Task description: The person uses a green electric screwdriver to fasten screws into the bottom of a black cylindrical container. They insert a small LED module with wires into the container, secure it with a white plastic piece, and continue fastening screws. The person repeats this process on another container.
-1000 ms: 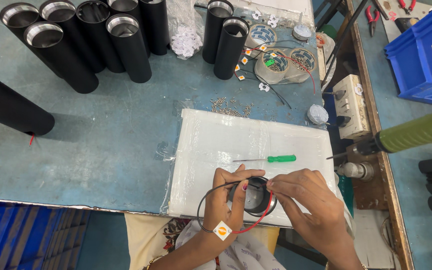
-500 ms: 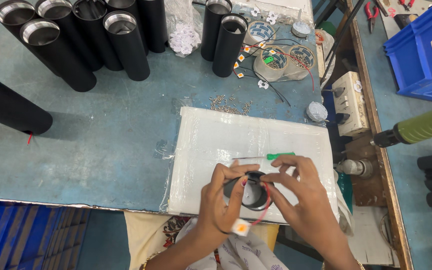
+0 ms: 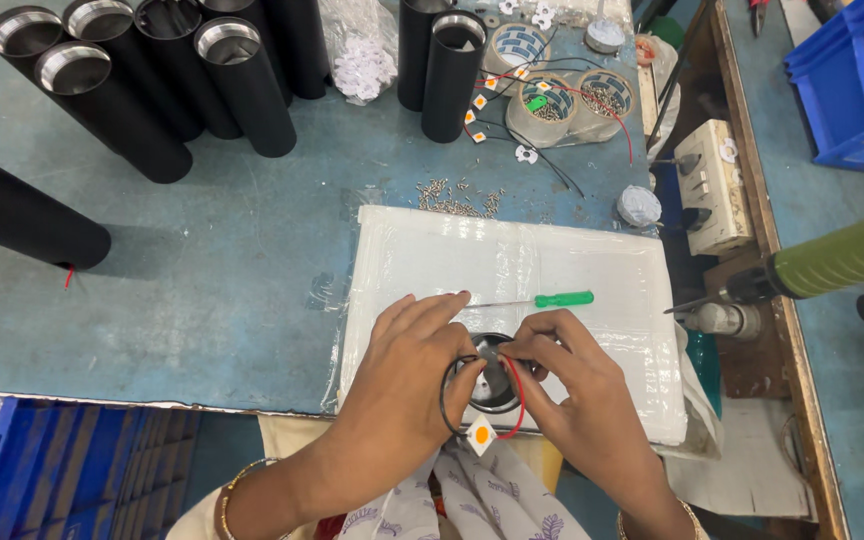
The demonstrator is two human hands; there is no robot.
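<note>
My left hand (image 3: 402,372) and my right hand (image 3: 574,385) meet over a round black metal part (image 3: 495,385) at the near edge of a white plastic-wrapped board (image 3: 512,265). Both hands pinch this part from either side. A black wire (image 3: 445,392) and a red wire (image 3: 520,400) loop around it. They end at a small white square chip with an orange centre (image 3: 480,434), which hangs just below the hands. A green-handled screwdriver (image 3: 542,299) lies on the board just beyond my fingers.
Several black tubes (image 3: 167,75) stand at the back left, one (image 3: 22,215) lies at the far left, two more (image 3: 447,65) stand at the back centre. Tape rolls (image 3: 542,105) hold small parts. Loose screws (image 3: 457,200) lie beyond the board. A socket box (image 3: 712,185) and green-handled tool (image 3: 842,260) sit right.
The hands and the black part have shifted slightly on the board, and the orange-centred chip now hangs below the part between the wrists. The view has moved a little.
</note>
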